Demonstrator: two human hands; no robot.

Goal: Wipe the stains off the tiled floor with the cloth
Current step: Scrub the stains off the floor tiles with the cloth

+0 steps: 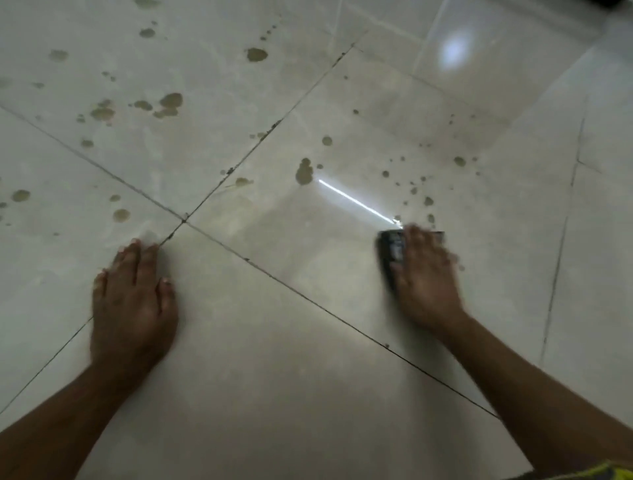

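The right hand [426, 274] lies flat, fingers straight, pressing a dark cloth [390, 251] onto the tiled floor [274, 342]; the cloth pokes out left of the fingers. The left hand [132, 301] rests open, palm down, beside a grout crossing. Brownish stains [304, 171] dot the tiles farther away, thickest far left.

Non-task items: reflected strip light [356, 202], thin bright line on glossy tile; reflected round lamp glare [454, 51], upper right; yellow-patterned garment edge [589, 472], bottom right corner; dark object [609, 1], top right corner, unidentifiable.
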